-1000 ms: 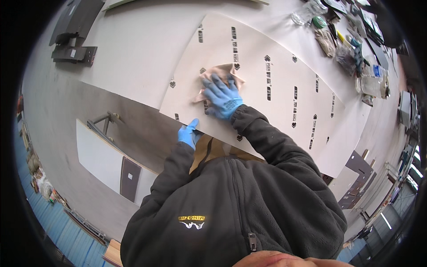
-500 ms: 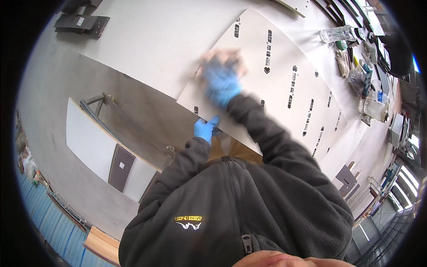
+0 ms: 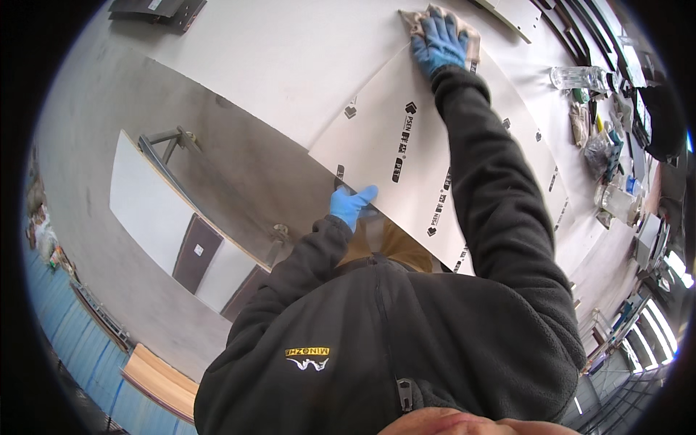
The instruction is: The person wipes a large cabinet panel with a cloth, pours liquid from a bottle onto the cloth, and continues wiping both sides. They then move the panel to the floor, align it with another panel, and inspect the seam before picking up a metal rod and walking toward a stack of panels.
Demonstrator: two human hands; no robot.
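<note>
A white printed panel with dark markings lies on the white worktable, its near edge close to my body. My right hand, in a blue glove, is stretched out to the panel's far end. It presses a beige cloth flat under its spread fingers, and the cloth's edges stick out around the glove. At the near edge, my left hand in a blue glove grips the panel, thumb on top. Its other fingers are partly hidden below the edge.
Dark boards lie at the table's far left. On the right stand a clear bottle, a clear jar and a clutter of gloves and tools. Left of the table, a rack stands beside a leaning white panel.
My right hand has swept the cloth away from me and rightward, from the panel's left side to its far end. My left hand stays on the near edge.
</note>
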